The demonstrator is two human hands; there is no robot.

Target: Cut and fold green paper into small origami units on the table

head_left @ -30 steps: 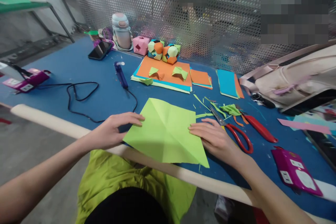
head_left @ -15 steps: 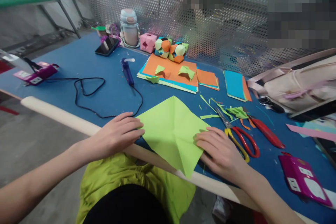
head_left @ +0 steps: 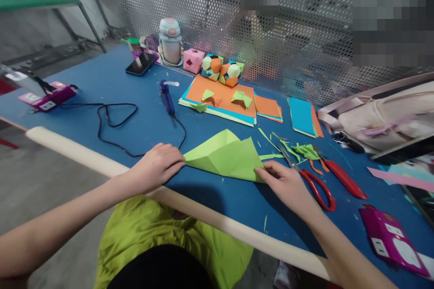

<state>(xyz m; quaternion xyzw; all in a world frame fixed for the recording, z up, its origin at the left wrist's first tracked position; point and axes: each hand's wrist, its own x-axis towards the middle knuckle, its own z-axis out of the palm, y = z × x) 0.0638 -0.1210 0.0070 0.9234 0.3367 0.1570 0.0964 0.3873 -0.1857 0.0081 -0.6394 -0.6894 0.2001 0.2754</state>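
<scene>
A light green paper sheet [head_left: 224, 158] is bent across its middle, its near part lifted over toward the far side. My left hand [head_left: 161, 162] pinches its left corner above the blue table [head_left: 200, 194]. At the right corner, my right hand [head_left: 283, 183] grips the paper between thumb and fingers. Just right of that hand lie scissors [head_left: 318, 189] with a red handle, partly hidden by it. Thin green paper scraps [head_left: 271, 156] are scattered beyond the right hand.
A blue glue gun [head_left: 167, 98] with a black cord lies left of stacked coloured paper [head_left: 220, 90]. Behind stand paper balls [head_left: 231, 73], a pink paper cube [head_left: 193, 60] and a bottle [head_left: 170, 43]. Farther right are a red cutter [head_left: 344, 178], a purple power strip [head_left: 389, 239] and a bag [head_left: 389, 113].
The green sheet was spread nearly flat with its near corner over the table edge. That near part is now folded up and away, and my right hand has turned to pinch the right corner.
</scene>
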